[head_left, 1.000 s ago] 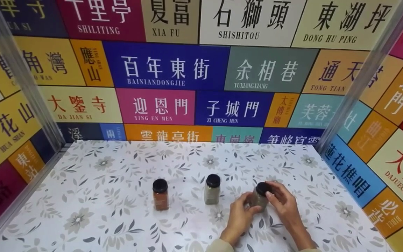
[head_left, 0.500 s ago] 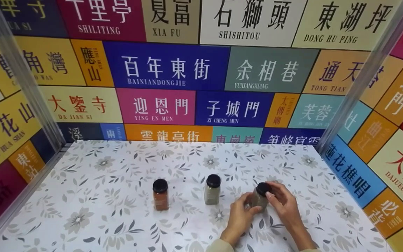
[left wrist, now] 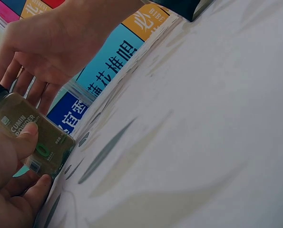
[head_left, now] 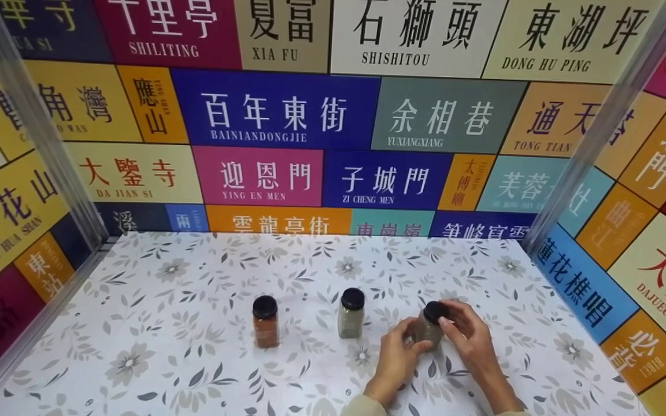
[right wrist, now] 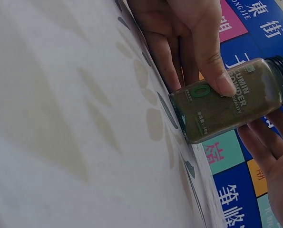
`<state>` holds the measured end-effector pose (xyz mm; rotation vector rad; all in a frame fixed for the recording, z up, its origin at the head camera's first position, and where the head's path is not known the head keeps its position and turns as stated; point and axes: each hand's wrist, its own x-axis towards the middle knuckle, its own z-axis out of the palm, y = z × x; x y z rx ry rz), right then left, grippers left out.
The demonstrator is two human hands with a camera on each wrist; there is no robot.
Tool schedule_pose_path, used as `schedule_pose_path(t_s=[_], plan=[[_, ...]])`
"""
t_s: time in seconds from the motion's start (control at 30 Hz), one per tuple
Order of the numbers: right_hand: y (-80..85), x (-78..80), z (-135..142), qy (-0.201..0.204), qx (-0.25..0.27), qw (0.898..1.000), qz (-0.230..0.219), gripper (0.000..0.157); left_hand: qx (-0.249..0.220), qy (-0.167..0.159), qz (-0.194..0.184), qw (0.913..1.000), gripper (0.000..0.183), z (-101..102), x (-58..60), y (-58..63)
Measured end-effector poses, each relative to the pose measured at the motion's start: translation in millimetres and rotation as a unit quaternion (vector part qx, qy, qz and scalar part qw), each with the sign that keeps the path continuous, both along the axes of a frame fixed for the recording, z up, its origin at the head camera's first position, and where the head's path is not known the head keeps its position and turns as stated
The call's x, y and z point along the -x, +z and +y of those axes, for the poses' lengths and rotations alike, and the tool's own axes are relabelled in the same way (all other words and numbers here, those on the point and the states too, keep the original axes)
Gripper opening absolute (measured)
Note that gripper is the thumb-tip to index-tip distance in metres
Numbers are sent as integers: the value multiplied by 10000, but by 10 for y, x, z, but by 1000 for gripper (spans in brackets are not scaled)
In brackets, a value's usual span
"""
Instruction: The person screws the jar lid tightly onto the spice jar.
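Observation:
A clear jar of cumin powder with a black cap stands on the table at the right. My left hand grips its body, the thumb lying across the label in the right wrist view. At the top, my right hand holds the cap between thumb and fingers. The left wrist view shows the jar's brown contents and its base by the tabletop. Part of the cap is hidden behind the right fingers.
Left of the hands stands a black-capped jar of pale greenish powder. Farther left is a similar jar of orange-red powder. The table has a floral cover, and panels with printed signs enclose its back and sides.

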<state>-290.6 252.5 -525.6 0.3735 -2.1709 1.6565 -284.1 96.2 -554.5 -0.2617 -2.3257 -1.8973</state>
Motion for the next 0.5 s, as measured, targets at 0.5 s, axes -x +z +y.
schedule_pose_path(t_s=[0.5], plan=[[2,-3,4,61,72,9999,-70,34,-165,-121,-5,9998,44,-1,-2,9]])
